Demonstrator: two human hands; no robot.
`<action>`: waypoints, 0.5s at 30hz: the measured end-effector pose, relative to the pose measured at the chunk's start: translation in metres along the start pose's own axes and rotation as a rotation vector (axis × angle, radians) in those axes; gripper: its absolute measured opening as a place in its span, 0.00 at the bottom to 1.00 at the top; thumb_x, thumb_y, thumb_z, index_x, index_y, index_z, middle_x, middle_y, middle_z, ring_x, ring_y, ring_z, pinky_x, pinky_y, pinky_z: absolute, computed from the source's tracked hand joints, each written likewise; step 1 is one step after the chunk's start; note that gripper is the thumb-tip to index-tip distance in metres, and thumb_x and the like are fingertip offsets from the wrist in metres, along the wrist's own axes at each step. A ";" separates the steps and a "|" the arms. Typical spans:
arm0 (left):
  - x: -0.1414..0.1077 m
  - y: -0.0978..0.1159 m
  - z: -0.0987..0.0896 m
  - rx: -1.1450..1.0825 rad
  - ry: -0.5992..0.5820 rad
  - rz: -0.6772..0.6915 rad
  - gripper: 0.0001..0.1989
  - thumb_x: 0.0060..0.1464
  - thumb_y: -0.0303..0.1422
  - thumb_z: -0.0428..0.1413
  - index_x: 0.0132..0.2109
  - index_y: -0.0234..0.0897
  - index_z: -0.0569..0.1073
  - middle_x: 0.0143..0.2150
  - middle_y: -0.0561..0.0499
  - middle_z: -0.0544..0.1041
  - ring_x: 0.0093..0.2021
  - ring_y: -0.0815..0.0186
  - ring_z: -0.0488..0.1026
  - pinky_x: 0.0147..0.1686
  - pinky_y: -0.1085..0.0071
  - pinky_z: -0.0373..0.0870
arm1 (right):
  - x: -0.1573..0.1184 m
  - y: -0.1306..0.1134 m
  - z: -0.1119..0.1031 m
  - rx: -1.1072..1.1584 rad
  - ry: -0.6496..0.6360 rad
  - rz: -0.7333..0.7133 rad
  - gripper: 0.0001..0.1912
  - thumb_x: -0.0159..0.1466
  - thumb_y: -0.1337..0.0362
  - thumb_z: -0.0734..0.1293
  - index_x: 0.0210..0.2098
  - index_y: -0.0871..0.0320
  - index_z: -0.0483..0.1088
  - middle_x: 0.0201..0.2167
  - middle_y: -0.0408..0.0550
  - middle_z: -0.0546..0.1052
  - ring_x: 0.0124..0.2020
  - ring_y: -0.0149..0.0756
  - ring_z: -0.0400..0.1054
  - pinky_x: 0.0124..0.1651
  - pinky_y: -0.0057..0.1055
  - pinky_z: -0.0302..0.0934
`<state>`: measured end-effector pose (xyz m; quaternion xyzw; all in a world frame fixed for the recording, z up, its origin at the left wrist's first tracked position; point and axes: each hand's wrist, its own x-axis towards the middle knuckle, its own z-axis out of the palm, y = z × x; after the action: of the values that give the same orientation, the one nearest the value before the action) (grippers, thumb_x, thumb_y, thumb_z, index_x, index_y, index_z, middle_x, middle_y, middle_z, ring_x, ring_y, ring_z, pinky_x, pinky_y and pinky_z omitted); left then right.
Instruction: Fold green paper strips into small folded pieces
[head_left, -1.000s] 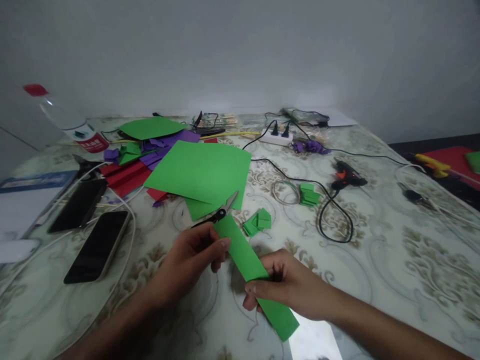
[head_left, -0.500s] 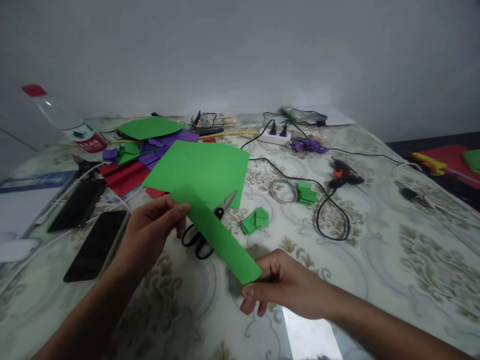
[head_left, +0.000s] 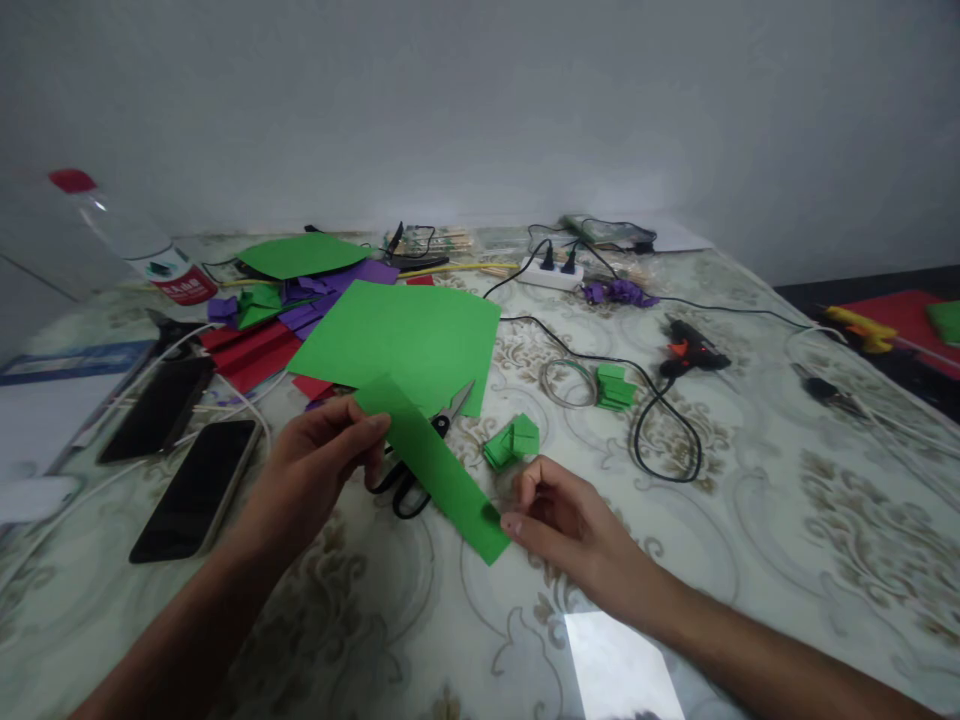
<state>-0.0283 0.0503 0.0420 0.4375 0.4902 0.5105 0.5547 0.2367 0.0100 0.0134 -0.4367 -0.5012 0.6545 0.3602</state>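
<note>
Two bare hands work above a counter [head_left: 750, 560] covered with a floral pattern. The left hand [head_left: 319, 455] has its grip pressed together, thumb above and fingers beneath, pinching the upper left end of a green paper strip [head_left: 439, 470]. The strip slants down to the right, in front of the person, and passes over a pair of scissors [head_left: 441, 425], hiding part of their black handles. The right hand [head_left: 574, 525] is at the strip's lower right end, fingers curled and thumb tip at the paper's edge; whether its grip pinches the strip or merely meets it cannot be told. The scissors' blade points away from the person and overlaps the near edge of a large green sheet [head_left: 405, 335]. Just beyond the right hand lies a folded green piece [head_left: 512, 442]; farther right, a second folded bundle [head_left: 614, 388] sits beside a wire coil [head_left: 577, 404]. A glue gun [head_left: 696, 348] rests to the right of these, and a white power strip [head_left: 551, 274] with two plugs stands behind. At left, two dark phones [head_left: 193, 492] lie near red paper [head_left: 251, 350], with a red-capped bottle [head_left: 169, 268] behind.
</note>
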 end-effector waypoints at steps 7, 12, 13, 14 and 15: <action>-0.020 -0.015 0.027 0.137 -0.349 -0.121 0.15 0.61 0.37 0.64 0.29 0.35 0.75 0.23 0.53 0.78 0.24 0.70 0.73 0.29 0.75 0.69 | -0.003 0.002 0.009 0.079 -0.113 0.058 0.21 0.61 0.52 0.78 0.34 0.57 0.66 0.27 0.38 0.67 0.29 0.28 0.58 0.32 0.27 0.52; -0.024 -0.018 0.034 0.140 -0.363 -0.153 0.14 0.61 0.38 0.64 0.29 0.36 0.75 0.24 0.53 0.79 0.25 0.68 0.74 0.31 0.73 0.70 | 0.000 0.003 0.008 0.199 -0.108 0.124 0.26 0.57 0.54 0.82 0.41 0.56 0.65 0.25 0.35 0.72 0.27 0.26 0.61 0.30 0.24 0.52; -0.024 -0.018 0.035 0.139 -0.370 -0.155 0.14 0.61 0.38 0.64 0.29 0.35 0.75 0.24 0.53 0.79 0.25 0.68 0.74 0.31 0.72 0.70 | 0.000 0.003 0.008 0.214 -0.133 0.139 0.28 0.56 0.55 0.82 0.43 0.57 0.65 0.26 0.36 0.73 0.26 0.25 0.61 0.30 0.24 0.53; -0.025 -0.019 0.035 0.140 -0.379 -0.155 0.14 0.61 0.38 0.64 0.29 0.35 0.75 0.24 0.53 0.79 0.25 0.68 0.74 0.30 0.72 0.70 | 0.000 0.004 0.008 0.221 -0.154 0.150 0.28 0.56 0.55 0.83 0.44 0.58 0.66 0.26 0.36 0.74 0.25 0.25 0.61 0.29 0.23 0.53; -0.024 -0.019 0.035 0.143 -0.385 -0.153 0.14 0.61 0.37 0.63 0.29 0.35 0.75 0.24 0.52 0.79 0.25 0.68 0.74 0.30 0.72 0.70 | 0.000 0.005 0.008 0.224 -0.170 0.157 0.28 0.55 0.56 0.83 0.45 0.58 0.66 0.25 0.37 0.75 0.24 0.25 0.61 0.28 0.23 0.52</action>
<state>0.0093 0.0246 0.0300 0.5267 0.4420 0.3379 0.6427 0.2288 0.0058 0.0096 -0.3748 -0.4179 0.7671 0.3107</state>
